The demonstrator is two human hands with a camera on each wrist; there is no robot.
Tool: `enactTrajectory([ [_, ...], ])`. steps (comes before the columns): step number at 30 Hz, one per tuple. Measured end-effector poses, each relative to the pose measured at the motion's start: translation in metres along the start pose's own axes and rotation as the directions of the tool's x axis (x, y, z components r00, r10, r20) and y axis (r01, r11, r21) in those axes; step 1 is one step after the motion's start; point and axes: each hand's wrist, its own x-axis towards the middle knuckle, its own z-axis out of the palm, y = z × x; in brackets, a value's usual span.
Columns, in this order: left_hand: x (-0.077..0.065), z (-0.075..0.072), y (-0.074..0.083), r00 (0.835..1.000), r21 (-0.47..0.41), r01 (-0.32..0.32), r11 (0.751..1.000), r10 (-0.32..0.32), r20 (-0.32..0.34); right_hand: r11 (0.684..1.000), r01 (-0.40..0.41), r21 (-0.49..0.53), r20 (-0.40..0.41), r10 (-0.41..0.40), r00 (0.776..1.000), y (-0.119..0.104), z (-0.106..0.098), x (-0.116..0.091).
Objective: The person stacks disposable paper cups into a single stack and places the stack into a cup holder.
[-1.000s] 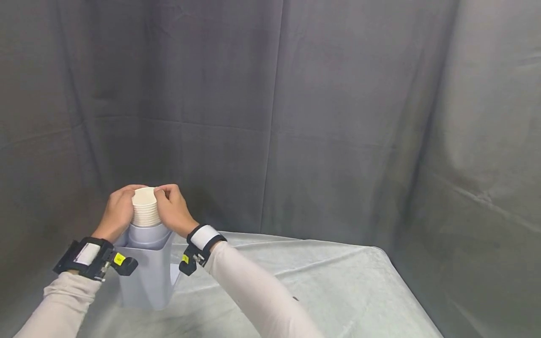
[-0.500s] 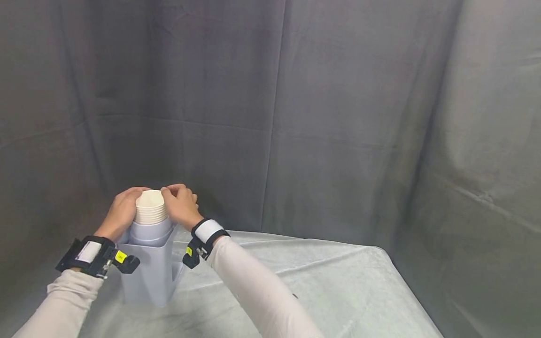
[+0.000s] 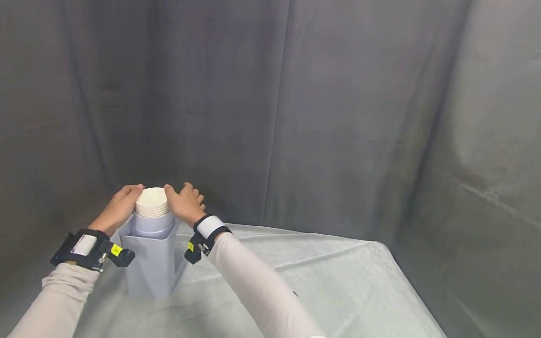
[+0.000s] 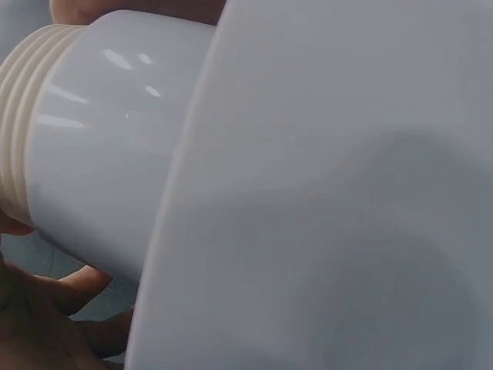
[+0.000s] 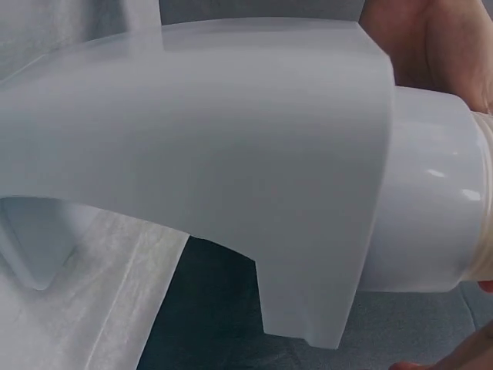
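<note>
A stack of cream paper cups (image 3: 152, 203) stands upright, partly sunk in a glossy pale-lilac cylinder (image 3: 154, 226). That cylinder sits inside a tall pale-lilac box (image 3: 148, 267) at the table's left. My left hand (image 3: 118, 209) holds the stack's left side, thumb at the rim and other fingers mostly hidden. On the opposite side, the thumb of my right hand (image 3: 186, 203) presses the rim while its other fingers spread outward. In the left wrist view the cup rims (image 4: 19, 127) show just beyond the cylinder (image 4: 108, 146). The right wrist view shows the box's curved side (image 5: 200, 139).
The table (image 3: 338, 281) is covered with a pale grey cloth that has creases. Dark grey curtains (image 3: 232, 117) hang behind and at both sides. A small dark speck (image 3: 295, 293) lies beside the right sleeve. Black straps with small cameras sit on both wrists (image 3: 82, 246).
The cup stack has sunk into the cylinder, with fewer rims showing above it. My right fingers have loosened and spread away from the stack. The left hand has kept its place at the rim.
</note>
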Motion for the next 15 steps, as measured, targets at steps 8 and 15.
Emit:
enactTrajectory([
  [8, -0.002, 0.002, -0.008, 0.997, 0.029, 0.058, 0.998, -0.059, 0.052, 0.997, -0.070, -0.018, 0.059, 0.071, 0.996, 0.007, 0.001, -0.007],
  [15, -0.002, 0.012, -0.013, 0.989, 0.049, 0.090, 0.995, -0.095, 0.116, 0.994, -0.096, -0.044, 0.078, 0.100, 0.992, 0.021, -0.002, -0.010],
])
